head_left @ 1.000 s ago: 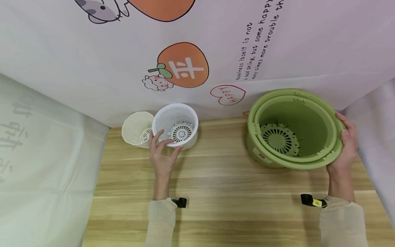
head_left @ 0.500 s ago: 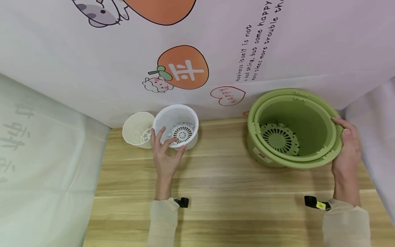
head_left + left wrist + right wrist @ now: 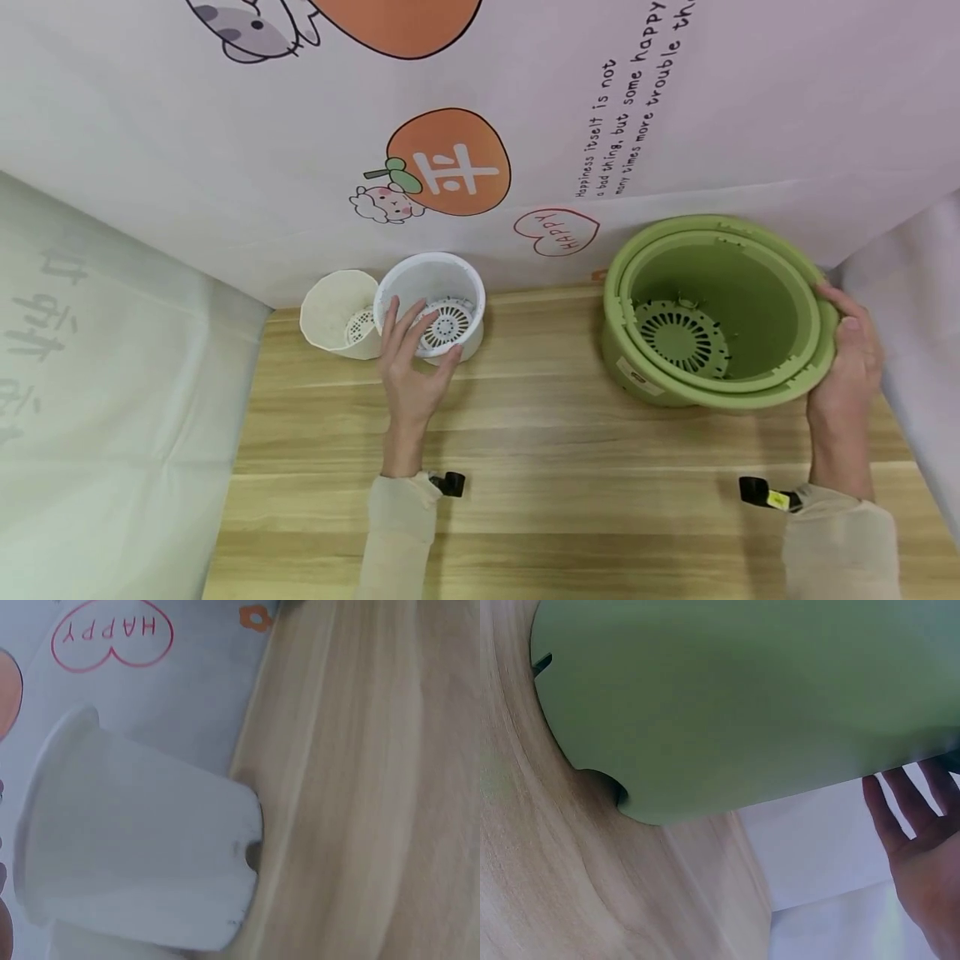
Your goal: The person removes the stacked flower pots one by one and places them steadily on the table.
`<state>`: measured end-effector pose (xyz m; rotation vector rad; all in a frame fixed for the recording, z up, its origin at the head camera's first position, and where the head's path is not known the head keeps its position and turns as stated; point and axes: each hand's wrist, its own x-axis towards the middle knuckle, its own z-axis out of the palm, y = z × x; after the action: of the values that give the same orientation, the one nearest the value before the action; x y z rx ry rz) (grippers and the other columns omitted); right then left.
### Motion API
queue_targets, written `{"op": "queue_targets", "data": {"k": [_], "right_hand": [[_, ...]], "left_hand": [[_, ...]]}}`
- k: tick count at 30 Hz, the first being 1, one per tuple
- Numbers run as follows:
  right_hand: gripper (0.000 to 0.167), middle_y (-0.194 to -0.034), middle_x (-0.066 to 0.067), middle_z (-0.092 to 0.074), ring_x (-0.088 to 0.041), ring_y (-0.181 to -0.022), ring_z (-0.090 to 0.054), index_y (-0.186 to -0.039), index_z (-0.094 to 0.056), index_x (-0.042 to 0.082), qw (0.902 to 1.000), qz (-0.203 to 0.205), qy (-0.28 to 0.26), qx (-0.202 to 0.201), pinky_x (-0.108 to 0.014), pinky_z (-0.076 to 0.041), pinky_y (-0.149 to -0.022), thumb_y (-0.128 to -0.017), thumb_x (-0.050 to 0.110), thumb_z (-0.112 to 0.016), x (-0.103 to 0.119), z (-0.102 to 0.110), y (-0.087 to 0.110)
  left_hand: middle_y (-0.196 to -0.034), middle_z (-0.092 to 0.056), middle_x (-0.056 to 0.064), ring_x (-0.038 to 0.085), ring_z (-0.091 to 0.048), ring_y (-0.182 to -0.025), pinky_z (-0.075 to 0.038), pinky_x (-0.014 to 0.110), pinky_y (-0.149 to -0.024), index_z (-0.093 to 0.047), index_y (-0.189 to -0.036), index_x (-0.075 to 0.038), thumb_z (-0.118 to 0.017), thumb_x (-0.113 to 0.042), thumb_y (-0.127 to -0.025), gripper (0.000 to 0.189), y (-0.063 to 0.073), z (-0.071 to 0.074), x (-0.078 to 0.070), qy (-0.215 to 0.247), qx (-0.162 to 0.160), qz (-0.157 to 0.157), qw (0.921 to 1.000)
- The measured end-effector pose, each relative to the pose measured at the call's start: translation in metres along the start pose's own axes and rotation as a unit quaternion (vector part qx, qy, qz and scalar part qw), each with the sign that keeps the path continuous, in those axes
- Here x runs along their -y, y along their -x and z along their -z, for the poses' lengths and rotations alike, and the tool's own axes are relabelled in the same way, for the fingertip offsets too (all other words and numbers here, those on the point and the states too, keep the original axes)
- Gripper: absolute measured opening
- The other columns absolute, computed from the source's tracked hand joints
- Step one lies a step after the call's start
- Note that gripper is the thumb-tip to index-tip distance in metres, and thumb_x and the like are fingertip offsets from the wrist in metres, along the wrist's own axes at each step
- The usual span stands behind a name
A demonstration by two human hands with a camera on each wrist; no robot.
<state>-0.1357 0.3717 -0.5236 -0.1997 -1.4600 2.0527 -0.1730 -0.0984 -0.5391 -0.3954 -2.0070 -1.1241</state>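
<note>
A white plastic flower pot with a slotted base stands on the wood-grain table, also seen from the side in the left wrist view. My left hand is over its near rim, fingers extended above its mouth and thumb apart from them. Contact with the rim is unclear. On the right, two green flower pots stand nested. My right hand holds their right rim, thumb at the edge. In the right wrist view, its fingers lie beneath the rim against the outer wall.
A cream pot with a perforated base stands just left of the white pot. Behind the pots rises a printed cloth wall, with more cloth at the left and right sides. The wooden table stretches toward the person.
My left hand has shifted slightly right, its fingers straightening and reaching farther over the white pot. The right hand has moved slightly along the green rim. The pots look unmoved.
</note>
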Motion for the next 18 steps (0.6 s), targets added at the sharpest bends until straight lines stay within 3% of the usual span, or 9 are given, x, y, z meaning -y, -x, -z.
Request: {"op": "queue_targets", "data": {"k": [5,12,18], "right_hand": [[0.033,-0.130,-0.027,-0.059,-0.033,-0.128,-0.050,-0.122,-0.057,-0.020,0.9984,0.020,-0.051,-0.016,-0.027,-0.045,-0.107,-0.102,0.002,-0.042,-0.005,0.001,-0.002],[0.031,-0.125,-0.023,-0.065,-0.028,-0.119,-0.060,-0.119,-0.061,-0.017,0.9979,0.057,-0.015,-0.027,-0.024,-0.049,-0.100,-0.095,-0.001,-0.051,-0.011,0.000,-0.006],[0.032,-0.126,-0.025,-0.063,-0.028,-0.113,-0.064,-0.120,-0.061,-0.017,0.9976,0.064,-0.015,-0.024,-0.023,-0.053,-0.095,-0.093,-0.002,-0.052,-0.009,0.002,-0.006]], "left_hand": [[-0.123,-0.068,0.015,0.041,-0.045,-0.135,-0.033,0.055,-0.116,-0.072,-0.110,-0.004,-0.079,-0.037,-0.079,0.046,-0.004,-0.007,-0.011,0.011,0.022,-0.010,0.9996],[-0.124,-0.068,0.013,0.037,-0.047,-0.135,-0.036,0.052,-0.115,-0.072,-0.114,-0.006,-0.081,-0.028,-0.076,0.044,-0.008,-0.014,-0.021,0.026,0.066,-0.021,0.9973],[-0.124,-0.068,0.012,0.036,-0.049,-0.133,-0.038,0.050,-0.114,-0.072,-0.113,-0.004,-0.080,-0.031,-0.080,0.043,-0.010,-0.023,-0.033,0.032,0.102,-0.048,0.9931]]}}
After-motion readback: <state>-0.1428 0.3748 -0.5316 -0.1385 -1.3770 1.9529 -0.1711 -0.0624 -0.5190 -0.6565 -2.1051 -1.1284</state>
